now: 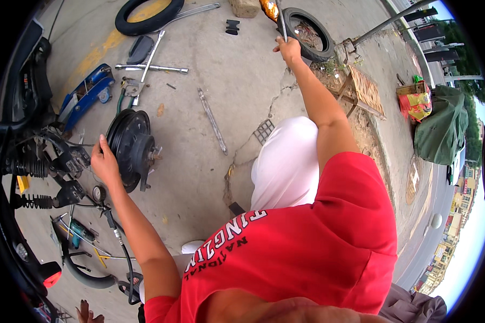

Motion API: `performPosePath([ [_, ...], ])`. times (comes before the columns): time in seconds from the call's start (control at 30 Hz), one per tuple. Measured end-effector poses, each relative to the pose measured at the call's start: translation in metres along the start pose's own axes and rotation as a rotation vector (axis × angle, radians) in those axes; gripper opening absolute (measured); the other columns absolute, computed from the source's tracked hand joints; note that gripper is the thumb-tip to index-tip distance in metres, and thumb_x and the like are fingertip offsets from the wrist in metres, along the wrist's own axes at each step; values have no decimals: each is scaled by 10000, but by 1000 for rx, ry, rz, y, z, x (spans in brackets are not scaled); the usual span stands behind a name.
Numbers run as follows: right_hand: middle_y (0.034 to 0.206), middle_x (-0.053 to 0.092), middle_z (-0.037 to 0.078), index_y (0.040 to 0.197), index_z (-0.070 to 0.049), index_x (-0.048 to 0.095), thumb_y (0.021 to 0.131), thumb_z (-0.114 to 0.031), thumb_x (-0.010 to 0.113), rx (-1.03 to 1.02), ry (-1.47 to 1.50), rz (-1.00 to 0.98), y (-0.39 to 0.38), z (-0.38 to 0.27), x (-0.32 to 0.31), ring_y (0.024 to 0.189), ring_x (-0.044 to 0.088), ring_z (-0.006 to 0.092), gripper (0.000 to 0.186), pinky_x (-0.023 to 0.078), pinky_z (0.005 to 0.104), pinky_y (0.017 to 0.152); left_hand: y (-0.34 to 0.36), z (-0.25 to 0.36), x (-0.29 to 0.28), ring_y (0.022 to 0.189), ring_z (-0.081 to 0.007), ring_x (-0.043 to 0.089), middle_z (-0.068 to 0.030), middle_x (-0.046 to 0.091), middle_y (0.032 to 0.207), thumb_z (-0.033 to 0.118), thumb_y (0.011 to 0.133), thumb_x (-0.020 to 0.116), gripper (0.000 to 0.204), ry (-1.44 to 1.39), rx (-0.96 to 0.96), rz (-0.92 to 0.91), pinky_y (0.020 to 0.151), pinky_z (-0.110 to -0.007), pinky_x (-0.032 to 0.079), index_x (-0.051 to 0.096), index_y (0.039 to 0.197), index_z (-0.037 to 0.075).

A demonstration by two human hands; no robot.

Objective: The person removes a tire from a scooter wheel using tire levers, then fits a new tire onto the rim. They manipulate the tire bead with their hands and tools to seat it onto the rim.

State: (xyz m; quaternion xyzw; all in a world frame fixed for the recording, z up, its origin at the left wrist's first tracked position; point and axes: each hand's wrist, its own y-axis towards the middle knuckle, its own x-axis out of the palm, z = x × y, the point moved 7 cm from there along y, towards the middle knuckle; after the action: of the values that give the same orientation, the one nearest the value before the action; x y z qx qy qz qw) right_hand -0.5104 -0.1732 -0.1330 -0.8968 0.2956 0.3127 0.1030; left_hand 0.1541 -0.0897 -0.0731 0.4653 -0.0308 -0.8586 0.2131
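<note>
My left hand [105,160] lies beside the left edge of a black wheel hub [128,148], with its fingers stretched upward along the edge. The hub stands on its side edge, and its axle end points right. My right arm reaches far forward. In my right hand [290,49] is a slim metal bar [282,20], its far end running toward the top of the view. An orange, shiny wrapped thing [269,9] is by the bar. Just right of it lies a worn black tyre [319,40] with debris inside its ring.
A cross-shaped wheel wrench [152,68], a blue floor jack [89,91] and a metal bar on the ground [212,121] lie around. A vehicle [29,161] borders the left. At right is a wicker stool [365,90]. Another person's hand [89,312] shows lower left.
</note>
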Motion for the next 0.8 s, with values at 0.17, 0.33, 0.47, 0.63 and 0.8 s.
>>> performPosePath([
  [0.17, 587, 553, 35, 917, -30, 672, 875, -272, 652, 58, 143, -305, -42, -22, 78, 451, 448, 111, 246, 341, 300, 411, -2, 11, 1, 859, -393, 638, -213, 679, 929, 469, 949, 501, 514, 35, 20, 18, 728, -433, 485, 694, 1014, -3],
  [0.33, 596, 524, 15, 924, -47, 677, 867, -298, 666, -149, -12, -646, -86, -87, 128, 527, 466, 113, 257, 363, 303, 450, 2, -6, 5, 883, -397, 632, -203, 680, 937, 492, 940, 500, 518, 12, -5, 20, 736, -445, 485, 695, 1018, 19],
  [0.47, 613, 449, -15, 971, -56, 670, 885, -289, 650, -207, -204, -990, -129, -100, 178, 535, 381, 103, 249, 301, 288, 433, 2, -1, 0, 844, -411, 629, -212, 670, 869, 520, 927, 491, 528, 23, -58, 11, 714, -452, 478, 698, 965, 36],
  [0.63, 599, 385, -19, 941, -34, 667, 851, -214, 660, -160, -390, -1112, -140, -94, 213, 491, 351, 110, 202, 289, 300, 412, 0, -5, -2, 864, -394, 628, -179, 669, 895, 538, 905, 502, 504, 56, -64, 4, 724, -442, 487, 708, 939, 80],
  [0.8, 617, 414, 4, 818, -29, 574, 834, -171, 666, 35, -300, -967, -106, -88, 230, 477, 362, 116, 171, 274, 294, 398, -7, -9, -5, 789, -379, 632, -155, 663, 801, 540, 904, 497, 509, 19, -50, 60, 663, -443, 477, 700, 857, 76],
])
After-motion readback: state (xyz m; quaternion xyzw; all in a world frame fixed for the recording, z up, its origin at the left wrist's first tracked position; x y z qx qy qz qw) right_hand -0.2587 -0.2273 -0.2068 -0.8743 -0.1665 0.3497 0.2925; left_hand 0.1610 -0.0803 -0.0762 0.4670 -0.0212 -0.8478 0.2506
